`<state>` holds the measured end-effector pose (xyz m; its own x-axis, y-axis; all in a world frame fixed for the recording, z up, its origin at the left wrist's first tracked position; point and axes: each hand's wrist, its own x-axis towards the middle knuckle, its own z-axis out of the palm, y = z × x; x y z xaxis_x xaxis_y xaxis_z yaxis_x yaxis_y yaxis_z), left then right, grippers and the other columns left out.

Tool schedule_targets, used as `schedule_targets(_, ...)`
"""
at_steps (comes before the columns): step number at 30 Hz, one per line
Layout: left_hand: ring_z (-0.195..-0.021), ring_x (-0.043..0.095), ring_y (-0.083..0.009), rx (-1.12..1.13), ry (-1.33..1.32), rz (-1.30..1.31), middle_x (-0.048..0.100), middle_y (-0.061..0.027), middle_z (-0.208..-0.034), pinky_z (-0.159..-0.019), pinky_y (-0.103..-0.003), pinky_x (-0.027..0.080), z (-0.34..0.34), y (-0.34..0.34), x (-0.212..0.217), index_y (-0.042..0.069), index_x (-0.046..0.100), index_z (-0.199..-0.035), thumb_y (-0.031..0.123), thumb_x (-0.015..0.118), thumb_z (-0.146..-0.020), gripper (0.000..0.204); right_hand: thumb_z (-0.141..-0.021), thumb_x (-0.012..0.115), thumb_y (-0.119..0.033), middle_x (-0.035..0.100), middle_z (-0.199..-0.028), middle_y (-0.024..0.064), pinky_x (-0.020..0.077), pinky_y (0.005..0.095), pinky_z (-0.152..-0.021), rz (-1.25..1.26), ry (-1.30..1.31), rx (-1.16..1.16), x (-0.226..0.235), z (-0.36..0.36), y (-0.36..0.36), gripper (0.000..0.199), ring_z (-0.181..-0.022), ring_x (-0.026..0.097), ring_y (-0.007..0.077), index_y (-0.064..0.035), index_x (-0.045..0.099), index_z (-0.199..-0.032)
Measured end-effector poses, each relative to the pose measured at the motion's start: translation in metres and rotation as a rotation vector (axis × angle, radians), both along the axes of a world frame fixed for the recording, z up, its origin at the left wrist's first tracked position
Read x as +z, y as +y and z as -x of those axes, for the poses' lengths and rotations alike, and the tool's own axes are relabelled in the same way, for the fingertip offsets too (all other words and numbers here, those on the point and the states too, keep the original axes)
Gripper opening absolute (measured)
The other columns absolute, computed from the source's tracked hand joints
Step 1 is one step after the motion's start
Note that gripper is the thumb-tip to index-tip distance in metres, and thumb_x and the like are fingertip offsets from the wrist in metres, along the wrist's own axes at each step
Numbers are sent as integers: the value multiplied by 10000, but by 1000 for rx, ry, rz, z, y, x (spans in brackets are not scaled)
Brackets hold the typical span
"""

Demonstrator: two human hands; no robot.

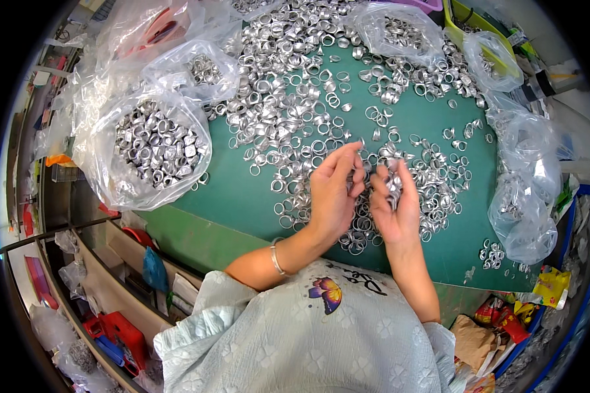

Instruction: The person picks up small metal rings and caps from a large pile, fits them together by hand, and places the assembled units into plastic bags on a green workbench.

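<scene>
Several silver rings (394, 185) sit clutched in the right hand (394, 208); left hand (334, 196) grip spread beside.

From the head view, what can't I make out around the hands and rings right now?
- Right hand: a stack of rings in the palm; count too small to tell.
- Left hand: fingertips curled; whether they pinch a ring is hidden.
- Rings under both hands: covered.
- Bag contents: blurred by plastic.
- Top pile: cut off by the picture's edge.
</scene>
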<state>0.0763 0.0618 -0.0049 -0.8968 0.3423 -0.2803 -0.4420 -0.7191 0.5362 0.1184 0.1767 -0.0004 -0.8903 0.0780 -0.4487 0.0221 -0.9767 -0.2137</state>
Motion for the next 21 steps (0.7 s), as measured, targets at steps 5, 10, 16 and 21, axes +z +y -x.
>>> schedule_targets(5,-609,580,-190,-297,986,1323,584,-65,-754,-524,-306,450,16,-39,3,84,673,-979,125,683,-796,188,-938,538,-171,513,-732,5,258,176,-364,-544,-35,215,7,-13,26,230,-492,406,46,16,595,-1060)
schedule_targets(10,-680,624,-283,-524,1139,1682,627,-67,-832,-589,-391,491,17,-44,-4,92,667,-909,193,715,-750,195,-919,567,-131,489,-646,-5,245,182,-372,-759,-34,288,8,-18,31,198,-465,382,37,29,622,-1022)
schedule_targets(16,-726,633,-319,-758,1283,1738,650,-93,-843,-628,-413,503,36,-32,14,92,668,-906,200,721,-731,212,-910,593,-145,497,-602,-17,239,186,-389,-741,-34,289,0,-26,34,183,-452,386,39,6,631,-1006)
schedule_targets(21,-751,637,-331,-908,1294,1790,668,-120,-839,-657,-416,506,41,-31,16,50,662,-887,201,732,-714,240,-905,596,-133,506,-659,-12,252,188,-386,-665,-40,276,-3,-29,35,177,-474,413,48,4,632,-1011)
